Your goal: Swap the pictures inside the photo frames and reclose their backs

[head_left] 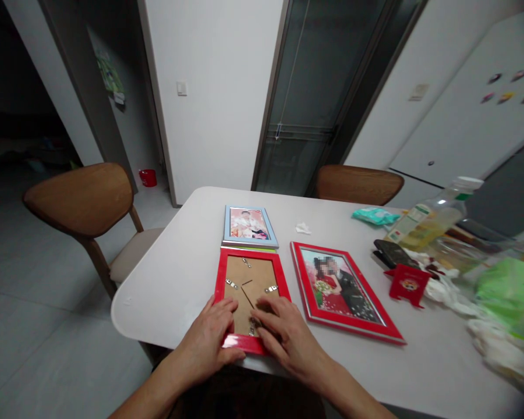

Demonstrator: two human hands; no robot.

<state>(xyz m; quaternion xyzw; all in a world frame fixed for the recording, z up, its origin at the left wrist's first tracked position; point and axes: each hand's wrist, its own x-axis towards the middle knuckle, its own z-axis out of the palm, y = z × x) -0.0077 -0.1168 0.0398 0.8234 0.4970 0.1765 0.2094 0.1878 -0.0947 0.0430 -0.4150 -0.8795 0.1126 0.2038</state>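
A red picture frame (283, 279) lies face down at the table's near edge, its brown backing board (262, 270) showing. Metal clips sit along its sides, such as the right one (271, 288). My left hand (213, 329) grips the frame's lower left corner, fingers over the left rail and thumb along the bottom rail. My right hand (286, 331) bends over the lower right part, with thumb and fingertips closed around the bottom metal clip (252, 330), which they partly cover. To the right, a larger red picture frame (353, 326) with a couple's photo lies face up.
A light blue picture frame (273, 233) lies beyond the face-down one. Crumpled tissue (303, 228) is on the white table (170, 291). At right are a bottle (432, 215), a teal packet (375, 216), a red stand (408, 285) and a green bag (513, 291). Chairs (82, 198) stand around.
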